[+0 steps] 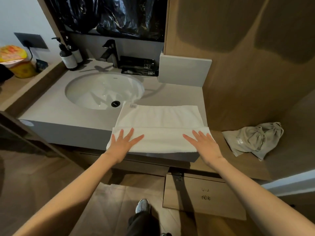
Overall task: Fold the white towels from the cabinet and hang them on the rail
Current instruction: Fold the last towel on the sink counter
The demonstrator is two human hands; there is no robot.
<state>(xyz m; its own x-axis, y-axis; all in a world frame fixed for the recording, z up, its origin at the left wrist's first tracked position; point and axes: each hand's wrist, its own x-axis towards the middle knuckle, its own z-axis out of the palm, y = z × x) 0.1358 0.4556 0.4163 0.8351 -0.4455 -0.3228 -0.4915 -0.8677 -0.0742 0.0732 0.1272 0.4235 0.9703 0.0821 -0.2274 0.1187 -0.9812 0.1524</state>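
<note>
Bare left forearm [76,181] and right forearm [247,186] reach in from below; the left hand [123,142] and right hand [203,145] lie flat, fingers straight and spread, pressing the folded-over near band of the white rectangular terry towel [160,120], one toward each end. That towel is spread on the front right of the pale grey stone countertop [51,109], its near edge over the front, its far left corner at the edge of the white oval sink basin [102,91]; behind the basin stand a black angular tap [110,51] and two dark pump bottles [69,57]; a crumpled grey cloth drawstring bag [254,138] lies on the wooden ledge [226,160] to the right.
</note>
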